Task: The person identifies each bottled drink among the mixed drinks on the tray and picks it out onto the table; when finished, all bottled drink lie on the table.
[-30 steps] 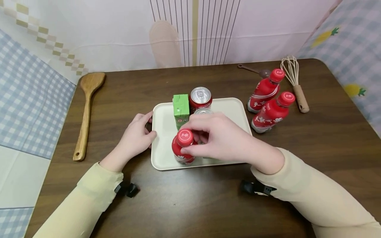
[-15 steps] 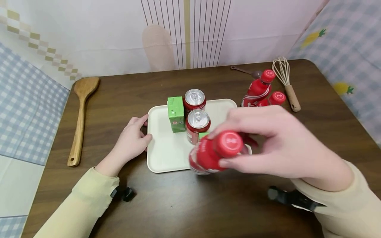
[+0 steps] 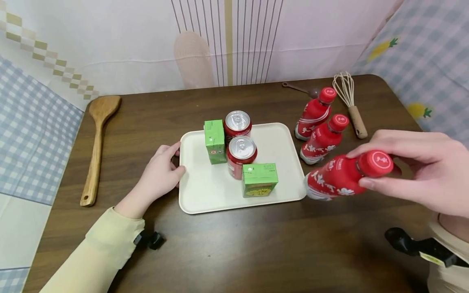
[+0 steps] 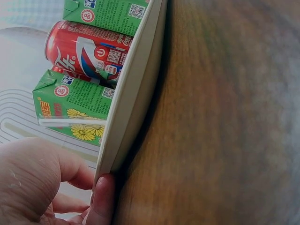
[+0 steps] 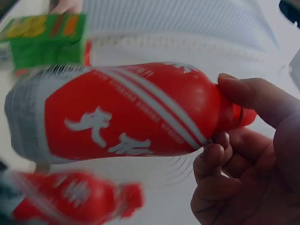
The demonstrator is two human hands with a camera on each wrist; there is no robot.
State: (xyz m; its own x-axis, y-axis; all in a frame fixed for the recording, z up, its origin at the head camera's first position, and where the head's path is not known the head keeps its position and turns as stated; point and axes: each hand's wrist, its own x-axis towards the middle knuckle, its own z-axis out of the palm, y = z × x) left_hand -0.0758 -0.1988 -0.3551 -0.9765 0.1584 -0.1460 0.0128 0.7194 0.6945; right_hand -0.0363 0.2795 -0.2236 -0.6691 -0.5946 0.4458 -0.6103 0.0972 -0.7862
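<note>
In the head view my right hand [image 3: 421, 171] grips a red bottle [image 3: 337, 178] by its neck, thumb on one side and fingers on the other. The bottle tilts in the air just right of a cream tray [image 3: 205, 191]. My left hand [image 3: 161, 173] holds the tray's left rim; the left wrist view has a thumb or finger [image 4: 102, 199] against its outer wall. On the tray stand two red cola cans [image 3: 238, 121] and two green drink cartons [image 3: 259, 180]. The right wrist view shows the held bottle [image 5: 126, 112] large, a blurred second bottle [image 5: 77, 197] below.
Two more red bottles [image 3: 321, 138] stand right of the tray. Behind them lie a whisk [image 3: 353, 108] and a small brown spoon [image 3: 302, 89]. A wooden spatula [image 3: 98, 150] lies at the left of the table [image 3: 220, 252]. A patterned cloth [image 3: 146, 40] hangs behind.
My right hand has lifted the red bottle from the front of the tray and carried it right, past the tray's edge. The front carton now shows fully. My left hand stays at the rim.
</note>
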